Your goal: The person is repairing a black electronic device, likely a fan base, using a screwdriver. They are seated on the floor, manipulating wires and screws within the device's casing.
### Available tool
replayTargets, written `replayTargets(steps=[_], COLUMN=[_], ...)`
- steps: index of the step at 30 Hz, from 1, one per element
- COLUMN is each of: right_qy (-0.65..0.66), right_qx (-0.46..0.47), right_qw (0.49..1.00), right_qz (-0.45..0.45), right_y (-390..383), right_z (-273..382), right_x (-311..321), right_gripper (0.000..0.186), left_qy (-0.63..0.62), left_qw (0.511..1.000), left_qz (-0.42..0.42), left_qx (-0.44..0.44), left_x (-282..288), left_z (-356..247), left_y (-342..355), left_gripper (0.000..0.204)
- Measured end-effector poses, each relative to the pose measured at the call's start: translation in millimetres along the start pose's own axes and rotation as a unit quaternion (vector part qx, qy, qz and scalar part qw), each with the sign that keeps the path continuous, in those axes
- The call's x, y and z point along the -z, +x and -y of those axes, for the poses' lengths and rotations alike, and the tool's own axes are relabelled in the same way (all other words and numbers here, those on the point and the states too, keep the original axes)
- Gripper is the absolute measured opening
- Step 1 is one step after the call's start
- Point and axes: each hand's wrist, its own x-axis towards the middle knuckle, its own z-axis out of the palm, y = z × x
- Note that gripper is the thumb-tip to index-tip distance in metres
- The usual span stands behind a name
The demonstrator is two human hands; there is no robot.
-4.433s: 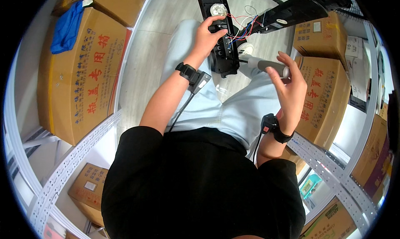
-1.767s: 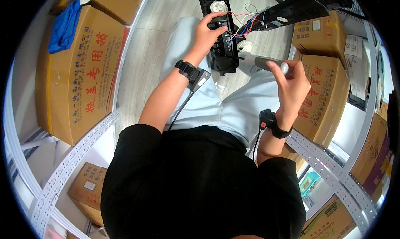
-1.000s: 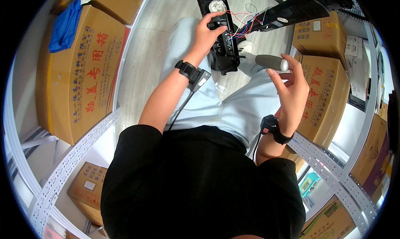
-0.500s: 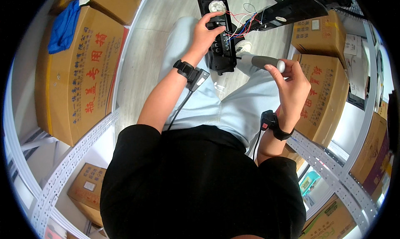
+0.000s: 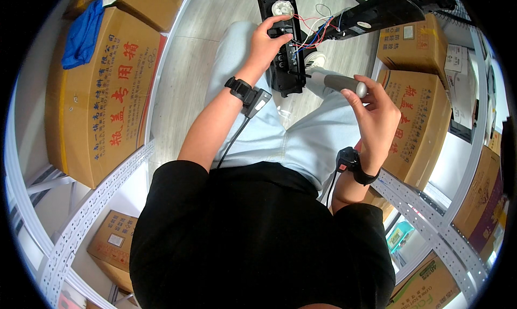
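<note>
A long black plastic housing extends away between my knees, its inner side up. My left hand grips its left edge, with index finger and thumb reaching over the inside. Just past those fingers sits a round white part. With fingertips and thumb, my right hand holds a screwdriver by its grey handle. Its thin dark shaft points left to the near end of the housing; where the tip sits is hard to make out. Red, blue and white wires run from the housing to a second black piece.
Cardboard boxes stand on shelving at the left and right. A blue cloth hangs over a left box. White perforated shelf rails flank me. Both wrists wear black straps with small cabled devices.
The screwdriver handle has rolled or tilted slightly in my right hand, whose fingers have shifted around its end. My left hand stays in place; the housing has barely shifted.
</note>
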Motion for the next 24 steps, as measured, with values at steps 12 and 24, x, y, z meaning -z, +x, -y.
replayTargets(steps=[12,24], right_qy=[0.052,0.009], right_qx=[0.044,-0.009], right_qw=[0.998,1.0], right_qz=[0.009,0.008], right_y=[-1.7,-1.8], right_z=[5.1,2.9], right_x=[3.2,0.5], right_gripper=[0.04,0.037], left_qy=[-0.077,-0.024], left_qw=[0.996,1.0], left_qz=[-0.011,-0.012], left_qx=[0.033,-0.005], left_x=[-0.8,-0.4], left_z=[-4.8,-1.9], left_y=[-2.0,-0.4], left_gripper=[0.044,0.045])
